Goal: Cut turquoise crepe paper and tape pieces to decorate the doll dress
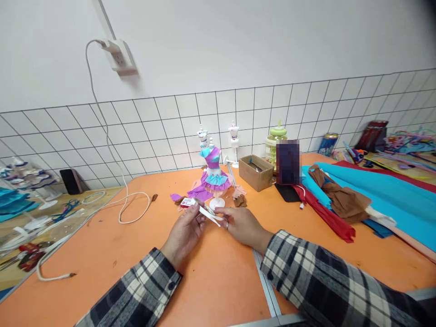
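Note:
Between my two hands, above the orange table, is a narrow white strip (209, 215) that looks split into two tails at its right end. My left hand (184, 229) pinches its left end between thumb and fingers. The fingers of my right hand (245, 226) close on the other end, and a ring shows on one finger. Just beyond stands a miniature dress form (214, 164) in a purple and blue ruffled outfit, on a round white base (217, 203). Beside my left fingertips lies a small red-and-white packet (187, 202). Purple scraps (201, 193) and brown scraps (240, 201) surround the form.
Two more white dress forms stand behind. A cardboard box (256, 173), a green-lidded bottle (277, 136) and a blurred-out upright screen (288, 162) are right of centre. Coloured sheets (374, 186) cover the right side. A white cable (136, 194) crosses the left; scissors (30, 256) lie there.

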### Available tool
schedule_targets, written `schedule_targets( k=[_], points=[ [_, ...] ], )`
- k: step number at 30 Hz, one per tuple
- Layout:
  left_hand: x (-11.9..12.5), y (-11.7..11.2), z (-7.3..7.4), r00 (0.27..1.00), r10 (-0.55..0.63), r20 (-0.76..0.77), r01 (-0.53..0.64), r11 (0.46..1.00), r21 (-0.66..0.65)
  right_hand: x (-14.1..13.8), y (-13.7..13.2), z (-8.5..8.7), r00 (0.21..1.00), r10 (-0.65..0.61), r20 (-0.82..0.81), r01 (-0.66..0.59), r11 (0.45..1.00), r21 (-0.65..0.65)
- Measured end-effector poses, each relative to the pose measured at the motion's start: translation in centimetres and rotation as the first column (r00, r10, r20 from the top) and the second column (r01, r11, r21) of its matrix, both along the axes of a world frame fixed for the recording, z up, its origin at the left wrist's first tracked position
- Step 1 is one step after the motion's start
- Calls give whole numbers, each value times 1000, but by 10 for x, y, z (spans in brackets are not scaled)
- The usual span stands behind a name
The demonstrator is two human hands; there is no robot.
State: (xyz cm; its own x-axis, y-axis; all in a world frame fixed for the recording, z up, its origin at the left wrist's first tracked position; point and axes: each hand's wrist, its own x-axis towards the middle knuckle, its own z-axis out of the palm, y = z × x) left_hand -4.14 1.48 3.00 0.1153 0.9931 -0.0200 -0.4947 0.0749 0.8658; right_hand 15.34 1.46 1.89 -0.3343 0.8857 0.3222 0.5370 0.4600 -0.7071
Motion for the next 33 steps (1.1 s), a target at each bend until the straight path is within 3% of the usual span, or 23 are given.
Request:
schedule_targets(
  k=[3, 6, 8, 13, 17, 23, 28, 33],
  points=[
    [-1, 0, 2, 997, 50, -62, -49, 999, 21, -2, 1, 0, 956, -56, -289, 18, 991, -131],
    [-1, -2, 3, 982, 56, -178, -50, 998, 38, -4, -1, 4, 856, -55, -514, -149, 926, -348],
    [1, -4, 2, 965, 61, -256, -48, 997, 60, -6, -3, 6, 829, -66, -555, -226, 869, -441],
    [4, -8, 6, 868, 145, -475, -83, 985, 148, -11, -8, 10, 824, -140, -549, -228, 806, -547],
    [5, -11, 14, 783, 149, -604, -109, 989, 104, -11, -12, 12, 775, -192, -602, -291, 737, -610],
    [4, -13, 17, 835, 45, -549, -74, 997, -29, -13, -19, 13, 776, -206, -596, -307, 701, -643],
    [2, -10, 16, 955, -79, -285, 71, 997, -38, -15, -19, 11, 784, -230, -576, -280, 698, -660],
    [3, -10, 13, 976, -28, -217, 31, 999, 9, -16, -19, 9, 786, -233, -572, -273, 700, -660]
  ],
)
